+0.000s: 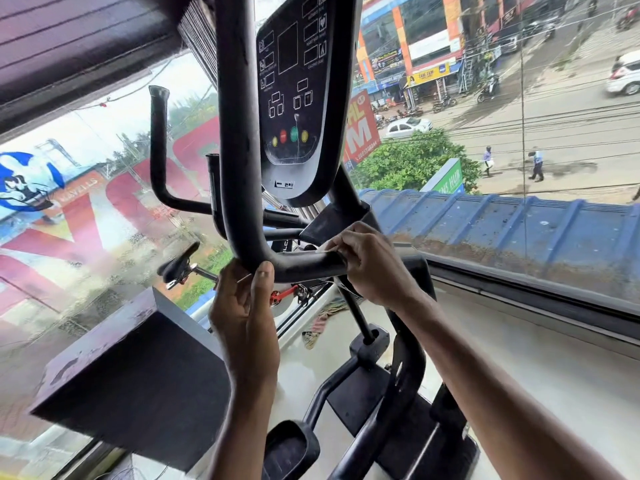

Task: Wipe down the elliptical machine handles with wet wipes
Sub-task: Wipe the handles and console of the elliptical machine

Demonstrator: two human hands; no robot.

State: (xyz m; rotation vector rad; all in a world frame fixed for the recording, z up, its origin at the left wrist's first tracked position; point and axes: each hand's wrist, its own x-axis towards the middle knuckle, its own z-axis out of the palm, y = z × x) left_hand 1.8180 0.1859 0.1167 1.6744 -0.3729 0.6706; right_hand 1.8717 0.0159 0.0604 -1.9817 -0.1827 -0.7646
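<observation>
Head view, looking down and forward along the elliptical machine (398,358): its near handle (232,133), a thick black tube, drops from the top of the frame, bends and runs level toward the right. The left hand (246,306) grips that bend from below, thumb laid up against the front of the tube and the other fingers curled out of sight behind it. The right hand (374,265) is wrapped over the level stretch near its end, fingers curled round the tube with the wet wipe (331,251) caught under them. Only thin white edges of the wipe show, one at the fingertips on top of the bar and one hanging just below the palm, so it sits on the handle itself, between hand and tube. Just behind the handle stands the console (294,98), dark, with a row of yellow, red and green buttons low on its face. A second handle (157,143) rises well off to the left, in front of the window (86,237), whose glass carries big red lettering. Below the hands a foot pedal (291,448) lies near the bottom edge, and a black box (138,368) sits to the left of the forearm. A crumpled cloth (322,323) lies on the pale floor between the machine's bars. Outside to the right are a blue roof (519,216) and, beyond it, a street (554,109) with cars and people walking.
</observation>
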